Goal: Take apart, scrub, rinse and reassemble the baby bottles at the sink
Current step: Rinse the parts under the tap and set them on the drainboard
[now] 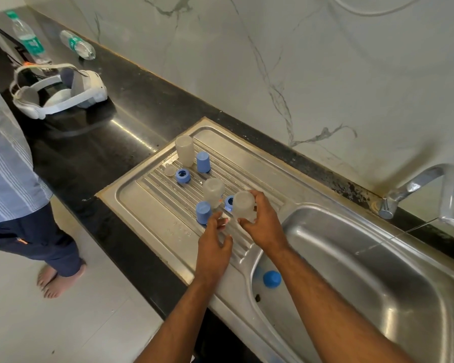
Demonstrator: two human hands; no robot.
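My right hand grips a clear bottle body, upside down, just above the ribbed drainboard. My left hand hovers beside it, fingers spread and holding nothing that I can make out. Two more clear bottle bodies stand inverted on the drainboard. Blue caps, blue collar rings and a clear teat lie around them. Another blue cap sits in the sink basin.
A chrome tap runs a thin stream into the basin. On the black counter lie a white headset and two water bottles. A barefoot person stands at the left.
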